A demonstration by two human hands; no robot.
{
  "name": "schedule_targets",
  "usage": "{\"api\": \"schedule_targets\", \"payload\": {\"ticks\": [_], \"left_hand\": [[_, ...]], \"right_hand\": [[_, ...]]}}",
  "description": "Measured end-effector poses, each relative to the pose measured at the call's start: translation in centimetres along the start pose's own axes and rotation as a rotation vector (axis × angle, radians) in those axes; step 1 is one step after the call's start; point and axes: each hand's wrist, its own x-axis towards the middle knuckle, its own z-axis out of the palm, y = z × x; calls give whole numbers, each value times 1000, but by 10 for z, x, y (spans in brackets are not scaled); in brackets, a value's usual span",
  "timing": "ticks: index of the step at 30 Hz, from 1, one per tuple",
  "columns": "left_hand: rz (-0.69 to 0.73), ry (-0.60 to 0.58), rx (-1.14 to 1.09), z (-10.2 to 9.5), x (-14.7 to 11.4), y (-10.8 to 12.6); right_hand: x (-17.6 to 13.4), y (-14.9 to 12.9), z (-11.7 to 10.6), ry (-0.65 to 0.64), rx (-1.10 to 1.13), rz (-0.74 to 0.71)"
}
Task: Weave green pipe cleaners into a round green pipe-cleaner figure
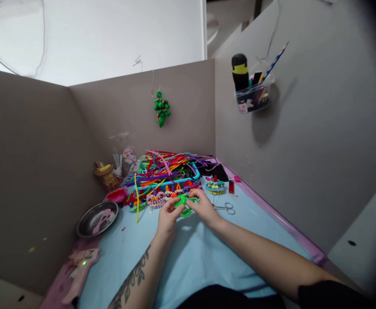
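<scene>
Between my two hands, above the blue table cover, is a bright green piece of bent pipe cleaner (pixel 183 200). My left hand (pixel 168 212) pinches its left side between thumb and fingers. On the right side, my right hand (pixel 203 206) grips the same piece, with green loops showing by the fingertips. Part of the green shape is hidden behind my fingers. Just beyond my hands sits a row of colourful pipe-cleaner figures (pixel 156 200). A pair of scissors (pixel 227 208) lies to the right of my right hand.
A blue tray (pixel 165 185) heaped with coloured pipe cleaners (pixel 167 165) stands at the back. At left are a metal bowl (pixel 88 225) and a pink glue gun (pixel 82 274) with a green light. Grey partitions surround the table; a clear container (pixel 252 98) hangs on the right one.
</scene>
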Motion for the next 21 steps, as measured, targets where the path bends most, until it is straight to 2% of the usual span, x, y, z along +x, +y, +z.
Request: {"api": "schedule_targets", "payload": {"ticks": [4,7,8,10,12,14,17,21], "left_hand": [[-13,59,-11,0,1,5],[-18,128,-40,-1,1,10],[-18,142,-53,-1,1,11],[-4,153,-73,-2,2,11],[15,148,-78,-2,2,9],[24,129,-86,-2,2,6],[0,94,-126,-1,1,2],[-33,88,-171,1,-1,3]], "right_hand": [[-3,-8,-3,54,-99,-81],[-10,-20,-10,123,-233,-306],[-13,-24,-12,98,-273,-398],[-20,-31,-11,-61,-322,-530],[-27,-34,-4,-237,-351,-571],[-32,-34,5,-329,-395,-567],[-35,-31,15,-357,-461,-611],[-34,-28,15,-335,-515,-676]]}}
